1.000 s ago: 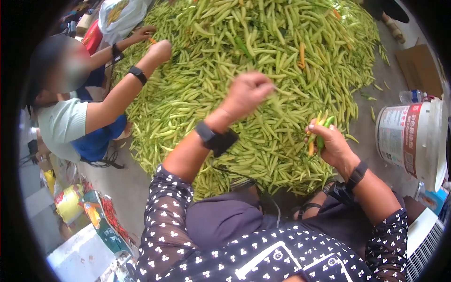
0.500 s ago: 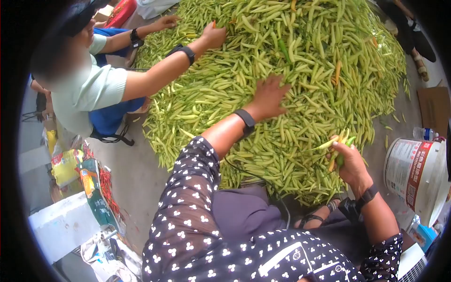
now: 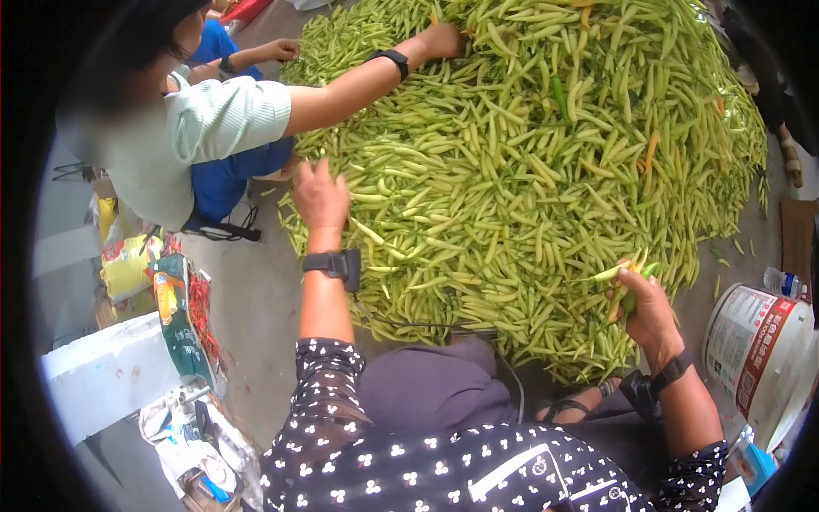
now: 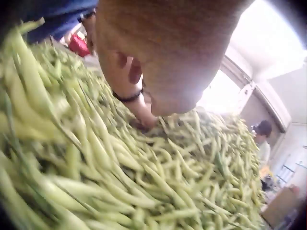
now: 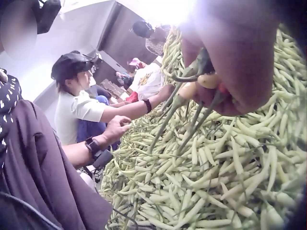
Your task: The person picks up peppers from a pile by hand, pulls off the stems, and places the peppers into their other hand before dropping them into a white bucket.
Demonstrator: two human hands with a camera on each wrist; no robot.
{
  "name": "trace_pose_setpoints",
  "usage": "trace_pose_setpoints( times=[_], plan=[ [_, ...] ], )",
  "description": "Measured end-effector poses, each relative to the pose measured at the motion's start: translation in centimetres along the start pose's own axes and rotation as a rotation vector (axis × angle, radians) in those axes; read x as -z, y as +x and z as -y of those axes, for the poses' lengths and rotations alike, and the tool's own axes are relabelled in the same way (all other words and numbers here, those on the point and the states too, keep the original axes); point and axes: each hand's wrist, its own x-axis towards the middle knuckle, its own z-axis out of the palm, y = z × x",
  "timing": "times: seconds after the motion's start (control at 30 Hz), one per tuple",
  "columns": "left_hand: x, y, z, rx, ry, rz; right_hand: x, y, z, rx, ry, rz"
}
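Observation:
A large heap of pale yellow-green chili peppers [image 3: 512,213] lies in front of me. My right hand [image 3: 650,311] holds a small bunch of chili peppers [image 3: 627,271], yellow, orange and green, over the heap's near right side. Their green stems [image 5: 192,124] point down in the right wrist view, below the curled fingers. At the heap's left edge is my left hand [image 3: 322,198], its fingers loosely bent and apart, with no pepper showing in them. In the left wrist view that hand [image 4: 168,57] hangs close over the peppers, most of its fingers hidden.
Another person [image 3: 213,128] sits at the left, one arm reaching over the heap near my left hand. A white bucket [image 3: 751,350] stands at the right. Red peppers [image 3: 198,307] and a white box [image 3: 111,375] are at the lower left.
My left hand has swung from the middle of the heap to its left edge. The right hand still holds its bunch, with a pale pepper added to it. The other person's arm reaches farther over.

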Motion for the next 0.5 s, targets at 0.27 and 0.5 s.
trace_pose_setpoints(
  times=[0.27,0.5],
  plan=[
    [-0.2,0.4,-2.0,-0.182,-0.250,0.021,-2.6,0.7,0.2,-0.040,-0.085,0.050],
    [6.5,-1.2,-18.2,-0.402,-1.328,0.520,-7.7,1.7,0.7,-0.047,-0.126,0.216]
  ],
)
